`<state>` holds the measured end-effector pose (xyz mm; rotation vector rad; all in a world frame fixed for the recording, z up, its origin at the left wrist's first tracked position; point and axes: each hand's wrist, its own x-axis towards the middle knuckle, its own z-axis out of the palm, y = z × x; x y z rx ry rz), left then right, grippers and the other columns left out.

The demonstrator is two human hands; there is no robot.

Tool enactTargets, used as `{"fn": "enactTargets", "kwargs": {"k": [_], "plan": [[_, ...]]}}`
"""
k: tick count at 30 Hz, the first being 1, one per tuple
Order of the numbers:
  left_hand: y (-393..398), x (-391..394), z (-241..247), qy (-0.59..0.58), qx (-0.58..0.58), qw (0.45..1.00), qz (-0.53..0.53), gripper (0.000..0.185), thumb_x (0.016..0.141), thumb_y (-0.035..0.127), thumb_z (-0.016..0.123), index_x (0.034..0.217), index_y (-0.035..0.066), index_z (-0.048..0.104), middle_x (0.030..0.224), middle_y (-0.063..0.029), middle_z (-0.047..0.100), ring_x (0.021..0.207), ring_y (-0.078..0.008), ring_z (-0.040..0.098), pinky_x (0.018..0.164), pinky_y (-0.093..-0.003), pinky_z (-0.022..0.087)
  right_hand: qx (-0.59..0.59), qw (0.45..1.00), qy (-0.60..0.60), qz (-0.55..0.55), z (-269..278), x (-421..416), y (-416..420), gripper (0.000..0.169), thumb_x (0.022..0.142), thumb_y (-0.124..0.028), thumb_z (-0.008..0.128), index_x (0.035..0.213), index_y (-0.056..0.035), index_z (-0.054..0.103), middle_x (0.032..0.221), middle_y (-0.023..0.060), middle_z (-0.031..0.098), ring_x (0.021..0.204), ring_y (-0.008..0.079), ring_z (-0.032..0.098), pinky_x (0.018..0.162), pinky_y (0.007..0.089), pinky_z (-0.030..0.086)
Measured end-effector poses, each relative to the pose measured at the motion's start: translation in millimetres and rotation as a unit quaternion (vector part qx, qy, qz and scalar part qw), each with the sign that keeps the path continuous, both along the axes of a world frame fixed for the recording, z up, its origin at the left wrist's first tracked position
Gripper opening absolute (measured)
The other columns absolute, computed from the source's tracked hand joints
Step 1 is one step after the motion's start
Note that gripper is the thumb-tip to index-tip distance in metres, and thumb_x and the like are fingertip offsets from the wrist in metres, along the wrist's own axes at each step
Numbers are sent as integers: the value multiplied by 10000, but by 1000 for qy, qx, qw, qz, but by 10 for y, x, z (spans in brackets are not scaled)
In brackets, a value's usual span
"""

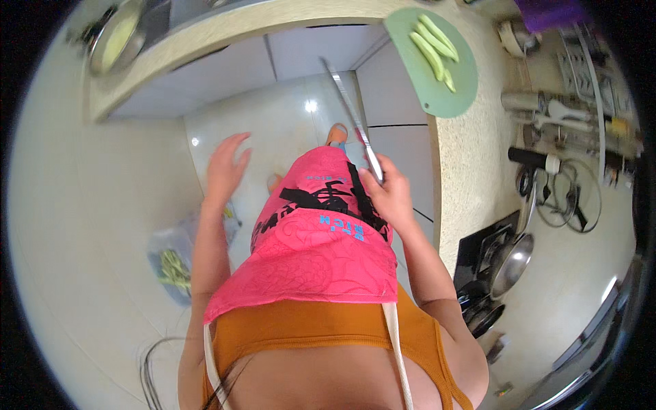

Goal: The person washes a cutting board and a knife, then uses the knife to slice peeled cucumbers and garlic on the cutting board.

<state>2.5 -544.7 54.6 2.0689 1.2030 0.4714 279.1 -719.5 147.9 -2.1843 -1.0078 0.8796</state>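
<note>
My right hand (pixel 389 195) grips the metal handle of a long kitchen knife (pixel 353 113). Its blade is seen nearly edge-on and points forward, away from my body, over the floor. My left hand (pixel 225 166) is raised to the left with fingers apart, holding nothing and slightly blurred. Beyond the knife, at the counter corner, lies a green cutting board (pixel 464 97), its near end slightly over the edge. Several long pale-green vegetable pieces (pixel 435 38), apparently peeled, rest on it. A pink apron (pixel 307 256) covers my front.
A pale stone countertop (pixel 469 154) runs along my right and across the front. On the right stand a metal pan (pixel 512 264) by the black cooktop (pixel 466 256) and a corded black-and-white appliance (pixel 533 160). A metal bowl (pixel 138 46) sits far left. Left and low is a plastic bag of greens (pixel 174 269).
</note>
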Motion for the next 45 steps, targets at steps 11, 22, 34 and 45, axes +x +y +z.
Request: {"fn": "enactTargets", "kwargs": {"k": [11, 22, 34, 45], "plan": [[571, 3532, 9, -48, 191, 921, -335, 393, 840, 54, 583, 1226, 125, 587, 1298, -84, 559, 1182, -300, 532, 966, -419, 445, 3, 962, 22, -271, -317, 1443, -660, 332, 928, -235, 650, 1172, -16, 598, 860, 191, 666, 763, 229, 666, 715, 332, 513], [706, 4348, -159, -22, 272, 876, -398, 393, 780, 152, 711, 1150, 145, 582, 1140, -40, 586, 1067, -271, 554, 879, -410, 423, -17, 967, 52, -248, -336, 2002, -369, 315, 924, -197, 649, 1189, -43, 575, 845, 186, 658, 710, 299, 662, 635, 382, 512], [506, 4230, -531, -117, 276, 889, -346, 316, 738, 157, 736, 1038, 216, 657, 1091, -2, 575, 1027, -224, 530, 869, -406, 394, -88, 990, 28, -111, -117, 2171, -447, 327, 923, -217, 634, 1174, -29, 545, 987, 190, 665, 839, 379, 672, 665, 431, 545], [481, 4215, -619, -124, 289, 893, -323, 307, 725, 179, 753, 1015, 213, 661, 1075, 11, 589, 1020, -219, 535, 884, -412, 380, -122, 992, -23, -10, -144, 2383, -461, 287, 952, -262, 580, 1124, -37, 532, 933, 187, 657, 794, 384, 664, 636, 453, 540]]}}
